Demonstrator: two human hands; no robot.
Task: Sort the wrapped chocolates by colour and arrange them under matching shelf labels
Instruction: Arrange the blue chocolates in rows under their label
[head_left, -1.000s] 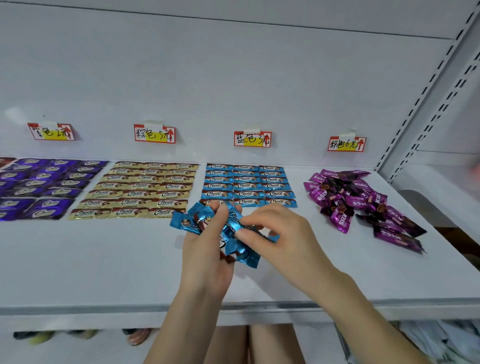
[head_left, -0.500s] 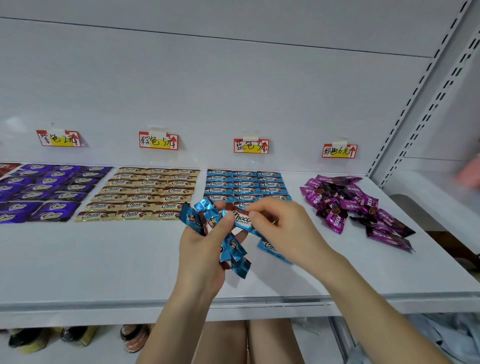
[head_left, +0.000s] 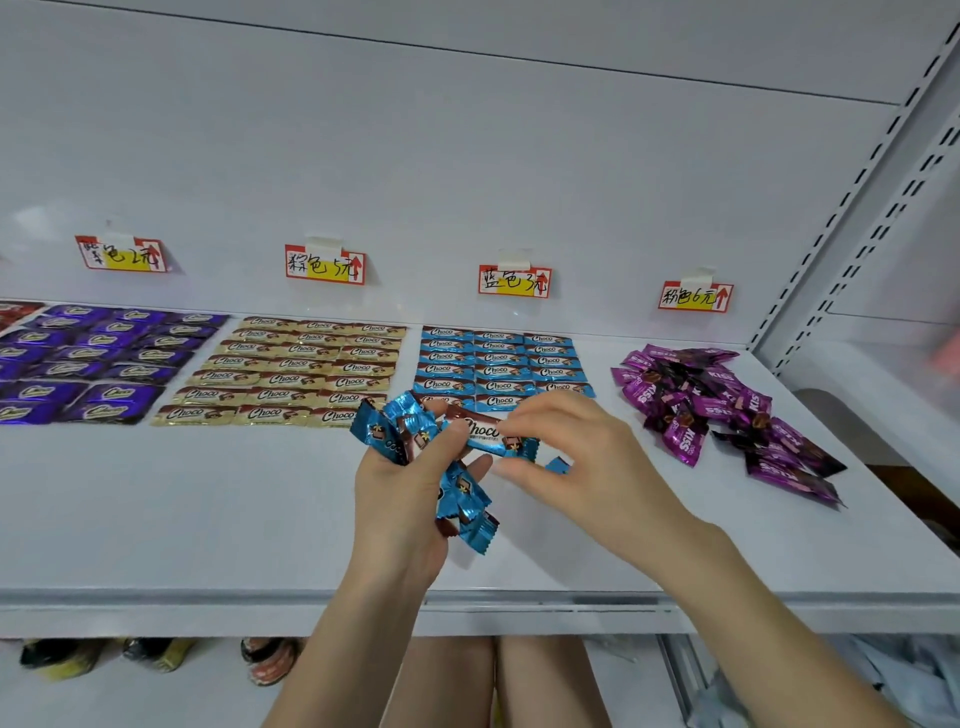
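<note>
My left hand (head_left: 405, 499) grips a bunch of blue wrapped chocolates (head_left: 462, 501) above the white shelf (head_left: 208, 519). My right hand (head_left: 587, 467) pinches one blue chocolate (head_left: 485, 431) at the top of that bunch, label side up. Just behind my hands lie neat rows of blue chocolates (head_left: 498, 364) under the blue label (head_left: 514, 280). Gold rows (head_left: 296, 371) sit under the second label (head_left: 324, 264), and purple rows (head_left: 98, 358) under the left label (head_left: 122, 253). A loose heap of magenta chocolates (head_left: 722, 410) lies under the right label (head_left: 695, 297).
The shelf's front edge (head_left: 467, 605) runs below my wrists. A slotted upright (head_left: 852, 208) bounds the shelf at the right, with a neighbouring shelf (head_left: 883, 384) beyond it. Shoes (head_left: 156, 656) stand on the floor below. Red wrappers (head_left: 13, 313) show at the far left.
My right hand has drawn one blue chocolate up out of the bunch and turned it label side up. The view has shifted slightly to the right.
</note>
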